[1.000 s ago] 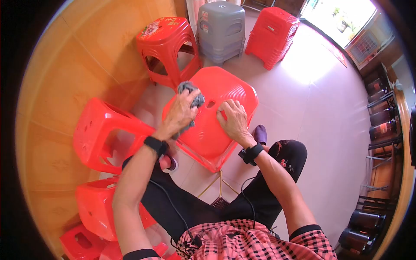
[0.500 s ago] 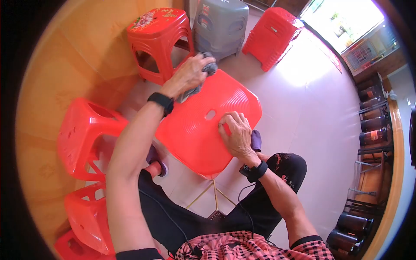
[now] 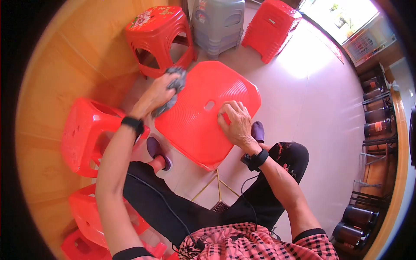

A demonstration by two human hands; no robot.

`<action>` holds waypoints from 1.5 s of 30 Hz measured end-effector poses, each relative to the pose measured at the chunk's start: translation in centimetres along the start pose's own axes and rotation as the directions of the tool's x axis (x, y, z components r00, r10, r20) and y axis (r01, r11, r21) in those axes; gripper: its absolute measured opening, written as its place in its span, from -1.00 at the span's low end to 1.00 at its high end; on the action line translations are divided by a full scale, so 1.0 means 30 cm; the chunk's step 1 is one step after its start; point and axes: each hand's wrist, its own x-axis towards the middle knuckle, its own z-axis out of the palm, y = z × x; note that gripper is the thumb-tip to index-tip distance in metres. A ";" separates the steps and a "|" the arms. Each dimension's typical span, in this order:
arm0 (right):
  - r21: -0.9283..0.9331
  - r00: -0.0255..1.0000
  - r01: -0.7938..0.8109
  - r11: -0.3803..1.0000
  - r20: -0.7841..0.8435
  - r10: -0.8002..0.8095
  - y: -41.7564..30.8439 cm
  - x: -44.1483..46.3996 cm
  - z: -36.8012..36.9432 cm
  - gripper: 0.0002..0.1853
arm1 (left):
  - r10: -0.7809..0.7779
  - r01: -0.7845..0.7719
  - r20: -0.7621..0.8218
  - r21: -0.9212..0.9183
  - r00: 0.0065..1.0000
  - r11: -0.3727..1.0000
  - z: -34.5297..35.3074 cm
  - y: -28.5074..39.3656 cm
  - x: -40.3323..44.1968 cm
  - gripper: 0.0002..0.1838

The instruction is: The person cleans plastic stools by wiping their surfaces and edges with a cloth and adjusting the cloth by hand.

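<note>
A red plastic stool point(image 3: 195, 125) with a ringed, grooved seat and a small hole is between my knees. My left hand point(image 3: 160, 93) is closed on a crumpled grey cloth point(image 3: 175, 80), beside the seat's left edge. Part of the cloth hangs below the fingers, near that edge. My right hand point(image 3: 235, 123) lies on the right side of the seat, fingers curled against it and the thumb bent inward. The hand covers what is under its palm.
A floral-topped red stool point(image 3: 162, 34), stacked grey stools point(image 3: 219, 26) and stacked red stools point(image 3: 271, 30) stand beyond. More red stools point(image 3: 84, 134) line the left, by an orange wall point(image 3: 43, 108). Dark rounded containers point(image 3: 375, 121) line the right. Thin gold-coloured rods point(image 3: 219, 186) show below the seat.
My left hand has moved left and down with the grey cloth, from the seat's far corner to its left edge. My right hand has stayed in place on the seat.
</note>
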 end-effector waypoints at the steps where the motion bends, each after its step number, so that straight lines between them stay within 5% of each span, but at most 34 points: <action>1: 0.002 1.000 -0.004 1.000 -0.009 0.004 0.001 0.001 -0.004 -0.88 | -0.012 0.012 -0.015 -0.002 1.000 1.000 -0.012 0.013 -0.072 -0.44; 3: 0.002 1.000 -0.001 1.000 -0.013 0.001 -0.003 -0.001 -0.003 -0.88 | -0.137 0.133 0.059 0.063 0.989 0.989 -0.058 0.109 -0.213 -0.43; 6: 0.009 1.000 -0.006 1.000 -0.010 0.007 -0.004 -0.003 -0.007 -0.88 | -0.011 0.021 -0.052 0.193 0.999 0.981 -0.020 0.235 -0.359 -0.48; 9: 0.008 1.000 -0.008 1.000 -0.023 0.008 0.000 -0.004 -0.005 -0.88 | -0.131 0.132 -0.017 0.096 0.991 0.987 0.001 0.348 -0.402 -0.48; 12: 0.008 1.000 -0.017 1.000 -0.012 0.018 -0.002 -0.004 -0.009 -0.88 | -0.185 0.213 0.232 -0.101 0.955 0.972 -0.003 0.429 -0.397 -0.50; 16: 0.019 1.000 -0.013 1.000 -0.025 0.014 -0.002 -0.005 -0.004 -0.88 | 0.035 -0.028 0.034 -0.187 0.999 0.982 -0.033 0.362 -0.255 -0.51; 21: 0.023 0.999 -0.019 1.000 -0.025 0.019 0.008 -0.008 0.000 -0.89 | -0.024 0.024 -0.051 0.014 0.998 1.000 -0.023 0.186 -0.020 -0.52; 28: 0.036 0.999 -0.037 0.999 -0.010 0.038 0.006 -0.008 -0.010 -0.89 | -0.115 0.105 0.080 0.118 0.990 0.987 0.060 0.260 -0.111 -0.49; 30: 0.057 0.999 -0.009 0.998 -0.043 0.011 0.012 -0.011 -0.008 -0.88 | 0.059 -0.063 0.116 0.033 0.991 0.997 0.088 0.311 -0.174 -0.44; 36: 0.113 0.993 -0.006 0.994 -0.120 0.020 0.020 -0.011 0.004 -0.88 | 0.098 -0.086 0.273 -0.055 0.957 0.995 0.187 0.580 -0.298 -0.43; 43: 0.129 0.987 -0.030 0.991 -0.151 0.049 0.020 -0.011 0.005 -0.88 | 0.020 0.036 0.210 -0.262 0.978 0.964 0.114 0.550 -0.322 -0.44; 45: 0.113 0.990 -0.041 0.993 -0.127 0.056 0.017 -0.018 0.005 -0.88 | -0.039 0.047 0.079 -0.104 0.996 0.993 0.046 0.470 -0.282 -0.46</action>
